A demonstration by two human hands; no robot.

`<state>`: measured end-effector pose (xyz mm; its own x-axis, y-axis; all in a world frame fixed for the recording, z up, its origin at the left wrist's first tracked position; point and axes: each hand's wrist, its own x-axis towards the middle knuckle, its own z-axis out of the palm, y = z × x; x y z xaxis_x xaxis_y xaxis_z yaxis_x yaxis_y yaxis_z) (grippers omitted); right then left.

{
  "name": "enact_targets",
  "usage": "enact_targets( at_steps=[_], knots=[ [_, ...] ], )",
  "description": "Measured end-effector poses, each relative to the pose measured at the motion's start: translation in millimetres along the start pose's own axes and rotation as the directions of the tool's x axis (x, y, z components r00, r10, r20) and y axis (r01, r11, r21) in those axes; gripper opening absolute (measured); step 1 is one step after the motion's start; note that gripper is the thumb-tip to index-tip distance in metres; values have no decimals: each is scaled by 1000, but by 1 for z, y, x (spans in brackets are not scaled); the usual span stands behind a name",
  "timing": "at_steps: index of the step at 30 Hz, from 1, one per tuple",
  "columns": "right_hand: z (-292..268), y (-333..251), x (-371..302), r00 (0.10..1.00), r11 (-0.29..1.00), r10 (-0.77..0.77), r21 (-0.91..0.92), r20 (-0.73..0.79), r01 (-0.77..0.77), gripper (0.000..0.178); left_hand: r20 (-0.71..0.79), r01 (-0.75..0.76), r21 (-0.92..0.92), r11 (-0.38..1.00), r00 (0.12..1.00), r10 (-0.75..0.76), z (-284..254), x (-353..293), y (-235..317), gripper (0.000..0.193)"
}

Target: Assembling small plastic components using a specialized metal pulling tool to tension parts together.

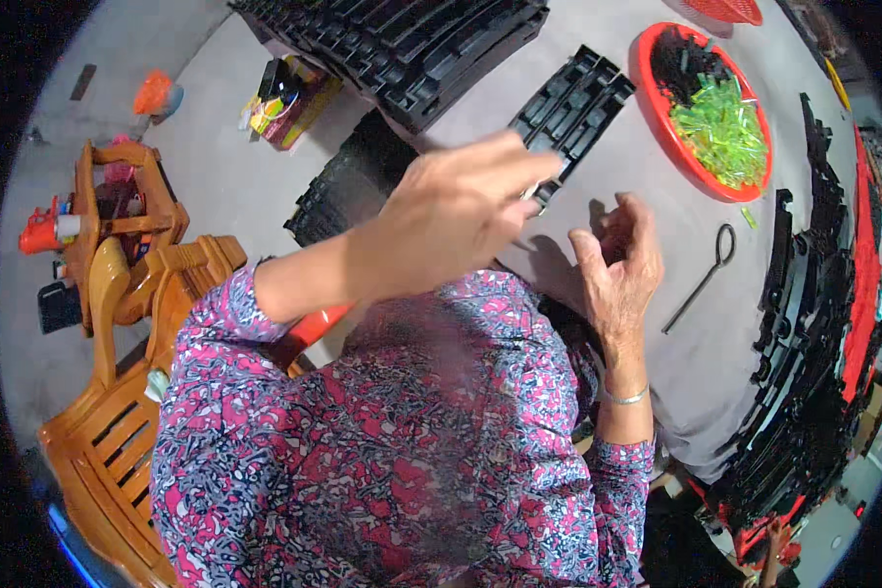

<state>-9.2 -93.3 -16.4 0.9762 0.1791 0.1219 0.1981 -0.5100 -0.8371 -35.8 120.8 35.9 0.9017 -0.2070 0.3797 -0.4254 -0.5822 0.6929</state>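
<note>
While a box (302, 110) bears blurred print, the left hand (461, 201) curls, contents unclear, the right hand (624, 260) gaping.

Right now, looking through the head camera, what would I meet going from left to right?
Slatted wooden chair → small yellow-and-red box → left hand → right hand → looped metal rod → black strips.

Left fingers (519, 169) blurred, their hold unclear, black stack (402, 49) cropped by top edge.
</note>
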Motion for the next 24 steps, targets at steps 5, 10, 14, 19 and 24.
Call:
enact_targets(
  at_steps=[5, 10, 14, 19, 24],
  knots=[
    [10, -4, -4, 992, 987, -126, -104, -6, 125, 47, -119, -35, 283, 958, 990, 71, 6, 27, -21, 38],
    [13, 1, 1, 989, 982, -144, -118, 24, 146, 47, -116, -2, 459, 888, 991, 62, 29, 57, -45, 50],
    [17, 1, 2, 979, 971, -202, -128, 6, 201, 47, -37, 93, 529, 844, 996, -86, 39, 68, -49, 50],
    [17, 1, 3, 973, 965, -232, -121, 16, 232, 43, 13, 99, 578, 810, 991, -130, 45, 79, -53, 41],
    [17, 1, 4, 972, 960, -235, -152, 16, 235, 42, 36, 96, 640, 762, 987, -155, 52, 84, -59, 38]
  ],
)
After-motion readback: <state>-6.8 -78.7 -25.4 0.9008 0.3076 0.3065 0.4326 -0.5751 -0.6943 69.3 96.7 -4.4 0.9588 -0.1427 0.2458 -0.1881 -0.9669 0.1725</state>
